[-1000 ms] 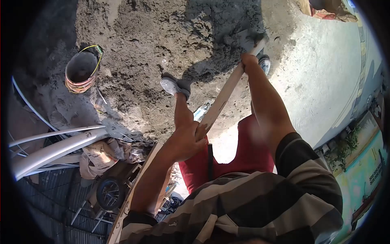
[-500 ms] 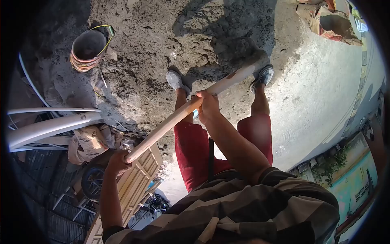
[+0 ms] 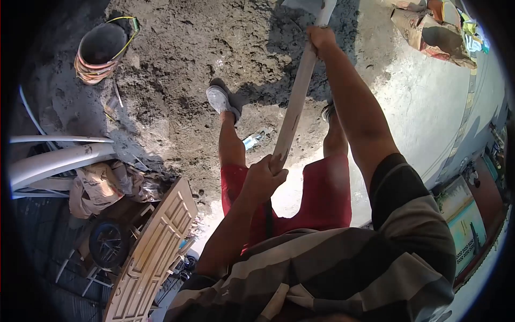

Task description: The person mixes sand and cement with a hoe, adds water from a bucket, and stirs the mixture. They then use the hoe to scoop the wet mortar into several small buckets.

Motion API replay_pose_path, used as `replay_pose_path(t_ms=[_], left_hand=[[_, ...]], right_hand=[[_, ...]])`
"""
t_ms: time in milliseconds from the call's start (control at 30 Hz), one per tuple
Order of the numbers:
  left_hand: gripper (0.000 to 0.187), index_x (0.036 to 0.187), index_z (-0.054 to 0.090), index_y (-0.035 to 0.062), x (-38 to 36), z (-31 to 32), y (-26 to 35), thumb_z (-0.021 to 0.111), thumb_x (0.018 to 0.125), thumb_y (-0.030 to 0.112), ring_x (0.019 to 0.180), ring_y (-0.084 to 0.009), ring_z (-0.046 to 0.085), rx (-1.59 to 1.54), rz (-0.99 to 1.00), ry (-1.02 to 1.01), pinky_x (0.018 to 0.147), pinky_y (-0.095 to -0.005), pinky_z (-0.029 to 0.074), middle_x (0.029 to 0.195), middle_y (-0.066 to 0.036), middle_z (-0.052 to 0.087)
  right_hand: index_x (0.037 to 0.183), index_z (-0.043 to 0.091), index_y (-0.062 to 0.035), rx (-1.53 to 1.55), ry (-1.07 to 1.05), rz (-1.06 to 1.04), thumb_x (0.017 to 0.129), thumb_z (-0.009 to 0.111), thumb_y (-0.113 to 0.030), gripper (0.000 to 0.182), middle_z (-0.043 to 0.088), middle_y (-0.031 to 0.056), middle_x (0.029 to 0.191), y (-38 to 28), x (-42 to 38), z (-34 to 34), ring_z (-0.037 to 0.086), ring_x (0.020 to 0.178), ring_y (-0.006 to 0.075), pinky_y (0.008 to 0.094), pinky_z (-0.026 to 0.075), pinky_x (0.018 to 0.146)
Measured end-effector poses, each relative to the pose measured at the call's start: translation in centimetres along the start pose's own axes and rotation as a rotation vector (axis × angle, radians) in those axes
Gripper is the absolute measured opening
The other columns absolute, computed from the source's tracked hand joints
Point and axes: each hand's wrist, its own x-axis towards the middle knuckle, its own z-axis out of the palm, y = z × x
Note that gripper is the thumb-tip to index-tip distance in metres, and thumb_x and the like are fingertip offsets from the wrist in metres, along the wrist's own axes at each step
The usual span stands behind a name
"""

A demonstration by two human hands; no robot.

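Note:
A long wooden handle [image 3: 296,102] runs from near my waist up to the top edge of the view. My left hand [image 3: 262,180] is wrapped round its lower end, above my red shorts. Higher up, my right hand [image 3: 322,40] grips the same handle with the arm stretched forward. Just beyond that hand, a flat pale grey tool head [image 3: 304,5] shows in part, cut off by the top edge. Rough grey wet mix [image 3: 252,43] lies on the ground beneath the handle.
A bucket [image 3: 96,64] with a yellow-green handle stands at upper left. Pale curved pipes [image 3: 59,163], a crumpled paper sack [image 3: 94,188], a wheel [image 3: 108,244] and a wooden panelled door [image 3: 153,257] are on the left. An opened paper bag [image 3: 429,35] lies at upper right. A plastic bottle [image 3: 253,140] lies between my feet.
The handle has swung from a slant to a steeper angle. My left hand has come in from the far left towards my waist, and my right hand has moved up and forward.

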Motion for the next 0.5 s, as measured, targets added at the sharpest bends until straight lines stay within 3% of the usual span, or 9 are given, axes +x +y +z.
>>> replay_pose_path(t_ms=[33,67,100,133,233,300,333,367,500], left_hand=[[0.042,0.104,0.059,-0.0018,-2.5,-0.6,-2.6,0.069,0.078,0.029,0.072,-0.0335,0.066,-0.041,-0.042,0.035,0.067,-0.0404,0.052,0.077,-0.021,0.065],[0.04,0.103,0.06,-0.0016,-4.7,-1.5,-6.0,0.07,0.078,0.028,0.072,-0.0331,0.067,-0.002,-0.092,0.043,0.067,-0.0405,0.052,0.077,-0.02,0.066],[0.039,0.102,0.06,-0.0014,-6.7,-2.9,-9.0,0.071,0.077,0.027,0.072,-0.0327,0.067,0.044,-0.148,0.047,0.067,-0.0406,0.052,0.077,-0.02,0.066],[0.037,0.098,0.062,-0.0002,-8.3,-4.4,-10.7,0.074,0.074,0.025,0.069,-0.0313,0.067,0.16,-0.214,0.024,0.066,-0.0394,0.052,0.076,-0.019,0.066],[0.033,0.088,0.064,0.0024,-12.9,-6.1,-15.0,0.078,0.069,0.025,0.067,-0.0294,0.067,0.3,-0.225,0.023,0.063,-0.0379,0.052,0.074,-0.017,0.066],[0.03,0.084,0.065,0.0043,-14.4,-6.4,-16.5,0.078,0.067,0.026,0.067,-0.0299,0.066,0.09,-0.242,0.052,0.063,-0.0386,0.052,0.074,-0.016,0.066],[0.03,0.083,0.065,0.005,-13.7,-6.7,-15.7,0.078,0.069,0.027,0.068,-0.0301,0.065,0.314,-0.201,0.034,0.064,-0.0381,0.052,0.075,-0.015,0.066],[0.03,0.086,0.064,0.005,-12.5,-7.0,-13.8,0.077,0.07,0.027,0.068,-0.0296,0.065,0.253,-0.183,-0.027,0.064,-0.038,0.052,0.075,-0.015,0.066],[0.033,0.095,0.06,0.0035,-1.4,-3.6,-5.7,0.072,0.077,0.029,0.067,-0.0303,0.064,0.209,0.081,0.071,0.062,-0.0393,0.05,0.074,-0.015,0.064]], right_hand=[[0.103,0.051,0.0044,0.089,-0.039,0.041,0.079,0.068,-0.019,0.038,0.058,0.012,0.075,4.7,0.5,4.2,0.051,0.046,0.0207,0.0414,0.044,0.047],[0.11,0.046,0.0019,-0.143,0.114,0.044,0.078,0.069,-0.016,0.043,0.057,0.0132,0.08,10.6,1.5,9.0,0.053,0.05,0.0208,0.0414,0.044,0.045],[0.115,0.039,-0.0011,0.034,0.027,0.226,0.079,0.067,-0.012,0.047,0.055,0.0139,0.084,10.4,-4.5,9.8,0.058,0.066,0.0199,0.0407,0.047,0.052],[0.116,0.035,-0.0037,0.199,0.053,0.197,0.079,0.066,-0.011,0.049,0.054,0.0131,0.083,12.1,-7.0,10.9,0.059,0.07,0.0209,0.0397,0.049,0.053],[0.109,0.037,-0.0037,0.547,-0.033,0.067,0.075,0.062,-0.001,0.043,0.052,0.0094,0.077,14.3,-14.2,8.7,0.057,0.055,0.0218,0.0359,0.051,0.05],[0.107,0.039,-0.0036,0.608,-0.032,-0.031,0.074,0.061,0.001,0.04,0.052,0.0097,0.077,13.2,-17.2,6.3,0.057,0.054,0.0218,0.0358,0.051,0.05],[0.105,0.04,-0.0034,0.681,-0.032,-0.12,0.073,0.06,0.003,0.038,0.052,0.0099,0.077,11.8,-18.5,5.1,0.057,0.053,0.0218,0.0357,0.051,0.051],[0.102,0.042,-0.0032,0.704,-0.054,-0.15,0.073,0.06,0.002,0.034,0.052,0.0098,0.076,9.9,-18.1,3.9,0.057,0.053,0.0217,0.0356,0.051,0.051],[0.095,0.048,-0.0035,0.561,-0.276,-0.29,0.08,0.061,-0.006,0.02,0.052,0.0076,0.071,-1.6,-6.3,1.1,0.056,0.059,0.0187,0.0378,0.052,0.059]])
